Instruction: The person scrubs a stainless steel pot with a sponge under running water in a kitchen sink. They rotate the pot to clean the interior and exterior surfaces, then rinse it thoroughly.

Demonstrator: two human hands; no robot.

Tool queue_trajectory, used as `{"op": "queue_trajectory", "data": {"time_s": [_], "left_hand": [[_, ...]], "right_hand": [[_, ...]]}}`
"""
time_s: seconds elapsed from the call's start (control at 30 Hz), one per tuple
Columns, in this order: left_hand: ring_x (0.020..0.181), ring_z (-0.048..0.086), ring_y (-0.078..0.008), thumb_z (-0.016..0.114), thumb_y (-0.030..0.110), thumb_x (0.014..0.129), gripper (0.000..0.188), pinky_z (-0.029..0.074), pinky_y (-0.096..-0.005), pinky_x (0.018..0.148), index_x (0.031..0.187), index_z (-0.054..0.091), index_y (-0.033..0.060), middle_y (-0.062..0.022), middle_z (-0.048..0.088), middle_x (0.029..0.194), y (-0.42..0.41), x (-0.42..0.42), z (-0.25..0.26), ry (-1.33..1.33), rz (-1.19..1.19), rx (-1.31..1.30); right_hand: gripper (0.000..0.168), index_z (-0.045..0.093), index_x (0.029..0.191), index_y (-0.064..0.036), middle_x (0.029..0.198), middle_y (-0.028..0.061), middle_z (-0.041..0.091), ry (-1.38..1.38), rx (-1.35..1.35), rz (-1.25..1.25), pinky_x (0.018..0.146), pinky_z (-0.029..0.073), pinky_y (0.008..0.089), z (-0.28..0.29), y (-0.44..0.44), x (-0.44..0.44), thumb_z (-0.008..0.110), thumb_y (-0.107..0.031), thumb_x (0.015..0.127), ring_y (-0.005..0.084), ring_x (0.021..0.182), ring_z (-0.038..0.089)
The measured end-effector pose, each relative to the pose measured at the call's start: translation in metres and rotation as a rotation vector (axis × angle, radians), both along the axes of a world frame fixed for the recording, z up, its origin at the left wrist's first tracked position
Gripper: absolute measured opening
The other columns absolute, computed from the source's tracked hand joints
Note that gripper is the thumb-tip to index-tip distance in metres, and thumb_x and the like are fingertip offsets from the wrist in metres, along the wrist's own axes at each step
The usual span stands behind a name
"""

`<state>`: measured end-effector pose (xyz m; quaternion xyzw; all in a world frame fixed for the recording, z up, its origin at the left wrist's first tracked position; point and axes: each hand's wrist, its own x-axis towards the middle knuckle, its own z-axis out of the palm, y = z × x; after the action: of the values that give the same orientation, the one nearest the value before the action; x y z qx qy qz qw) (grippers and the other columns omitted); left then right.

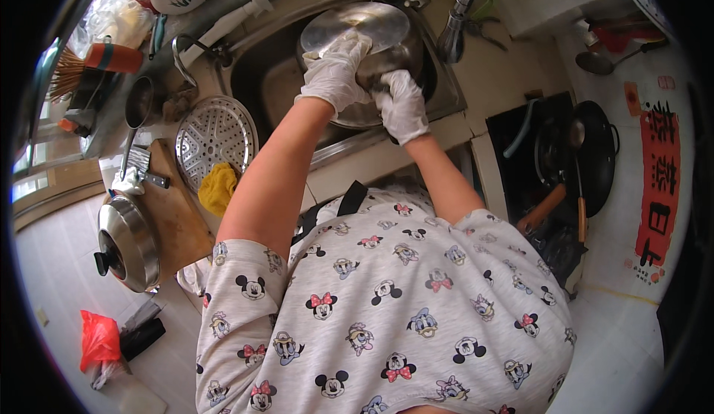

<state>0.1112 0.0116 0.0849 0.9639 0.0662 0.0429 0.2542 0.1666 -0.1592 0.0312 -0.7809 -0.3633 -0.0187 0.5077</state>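
A steel pot (390, 60) is tipped over the sink (268, 88), its round flat base facing up. My left hand (337, 71), in a white glove, lies against the pot's base and side with its fingers stretched out; whether it holds anything there is hard to tell. In a matching glove, my right hand (403, 106) has its fingers curled at the pot's near right side, and what they close on is hidden. Beneath the pot, part of another round metal rim shows. The chrome faucet (454, 29) stands at the sink's right corner.
Left of the sink are a perforated steamer plate (215, 135), a yellow cloth (217, 189), a wooden cutting board (178, 219), a lidded pan (131, 244) and a small saucepan (142, 102). A black wok (599, 157) sits on the stove to the right. A spray bottle (223, 26) lies behind the sink.
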Motion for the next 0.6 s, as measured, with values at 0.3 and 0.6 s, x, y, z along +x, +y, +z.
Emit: {"op": "queue_trajectory", "data": {"time_s": [0.3,0.6], "left_hand": [[0.144,0.03,-0.0352,0.089,0.021,0.053,0.106,0.027,-0.0391,0.118,0.146,0.041,0.0066,-0.0203,0.036,0.153,-0.006,0.001,0.005,0.069,0.031,-0.005],[0.145,0.029,-0.0353,0.091,0.024,0.052,0.107,0.026,-0.0393,0.118,0.145,0.042,0.0067,-0.0209,0.035,0.153,-0.002,0.002,0.001,0.065,0.005,-0.026]], "right_hand": [[0.022,0.063,0.102,-0.001,0.099,0.0178,0.064,0.035,0.017,-0.195,0.084,0.05,0.0385,0.027,0.011,0.01,0.068,-0.011,0.084,0.0351,0.092,0.063],[0.02,0.062,0.102,-0.001,0.095,0.0164,0.065,-0.036,0.031,-0.197,0.081,0.05,0.0383,0.016,0.005,0.009,0.069,-0.011,0.086,0.0332,0.088,0.063]]}}
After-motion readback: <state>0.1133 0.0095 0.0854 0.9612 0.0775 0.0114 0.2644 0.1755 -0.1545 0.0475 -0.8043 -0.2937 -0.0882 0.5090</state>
